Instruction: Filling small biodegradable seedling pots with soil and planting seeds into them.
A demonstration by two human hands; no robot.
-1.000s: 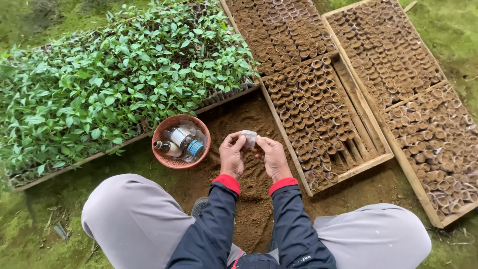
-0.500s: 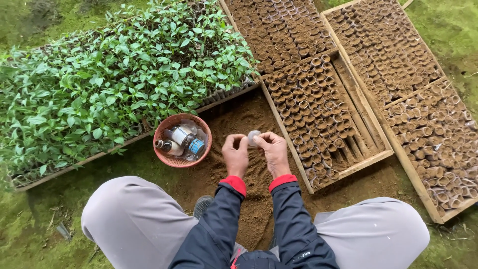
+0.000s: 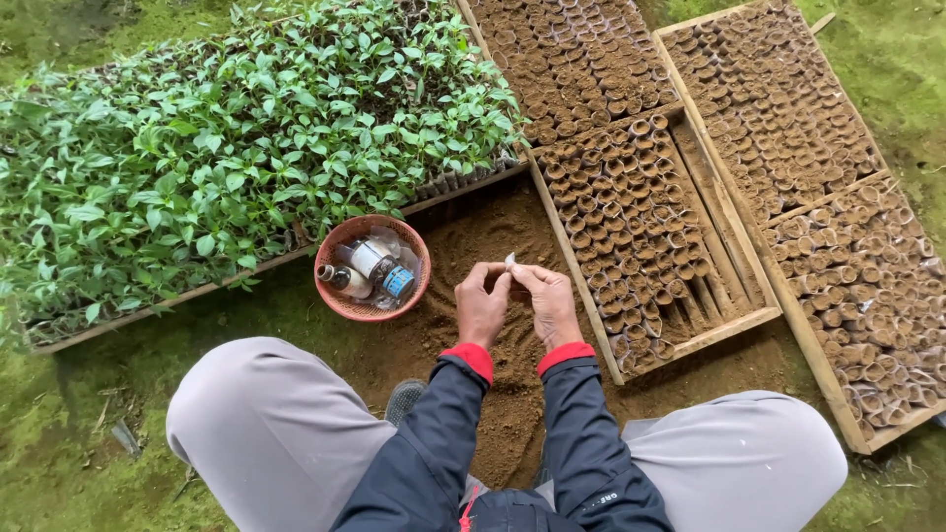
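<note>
Just below the middle of the frame, the left hand (image 3: 482, 307) and the right hand (image 3: 552, 303) meet fingertip to fingertip above a patch of loose brown soil (image 3: 493, 246). Both are closed to a narrow pinch, and between them they hold a small pale, translucent plastic sleeve (image 3: 510, 262), of which only a sliver shows above the fingers. The rest of it is hidden by the knuckles.

Just left of the hands sits a round reddish woven basket (image 3: 340, 300) with small bottles (image 3: 372, 266) in it, one with a blue cap. Upper left of the frame is filled by a tray of leafy green seedlings (image 3: 227, 158). To the right of the hands stands a wooden-framed tray of soil-filled brown tubes (image 3: 631, 212), with bare slats at its near end; two more such trays lie at the top centre and the right edge. The person's grey-trousered knees (image 3: 266, 424) spread across the bottom of the frame, with dark blue sleeves and red cuffs (image 3: 471, 359) running up to the wrists.

Half a second ago the sleeve showed as a rounder, fuller shape between the fingertips; now it is pressed flatter and mostly covered. The hands sit slightly lower and closer together than a second ago.
</note>
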